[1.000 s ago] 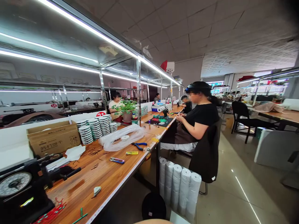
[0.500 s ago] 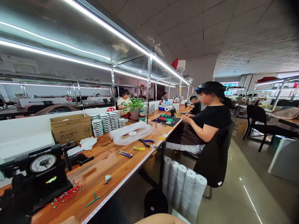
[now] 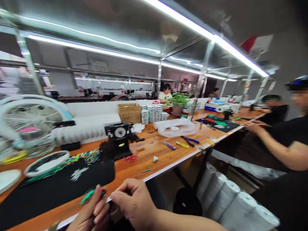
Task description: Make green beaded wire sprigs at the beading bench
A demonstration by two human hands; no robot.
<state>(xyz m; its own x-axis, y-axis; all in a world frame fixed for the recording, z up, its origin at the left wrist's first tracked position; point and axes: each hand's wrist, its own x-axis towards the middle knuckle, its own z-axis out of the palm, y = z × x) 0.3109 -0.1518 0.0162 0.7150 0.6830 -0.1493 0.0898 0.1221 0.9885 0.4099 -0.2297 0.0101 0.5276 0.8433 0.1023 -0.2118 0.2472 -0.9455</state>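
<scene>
My left hand (image 3: 92,210) is low in the view, its thumb up and its fingers curled around something small and dark that I cannot make out. Close against it on the right, my right hand (image 3: 134,202) pinches a small whitish piece (image 3: 109,199) between thumb and finger. A green bundle (image 3: 87,196) shows just beyond my left thumb. Behind my hands lies a black mat (image 3: 60,189) with silvery pieces (image 3: 79,173), multicoloured bits (image 3: 86,157) and a white round tray (image 3: 48,163).
A black machine with a dial (image 3: 120,132) stands on the wooden table. Farther right are pliers (image 3: 190,140), a yellow-handled tool (image 3: 182,144), a plastic bag (image 3: 178,126) and stacked spools (image 3: 151,114). A fan (image 3: 31,120) stands left. A co-worker (image 3: 288,138) sits right.
The view has swung left, bringing the mat, fan and trays into sight. Both my hands now show, close together; before, only bits of skin showed at the bottom edge.
</scene>
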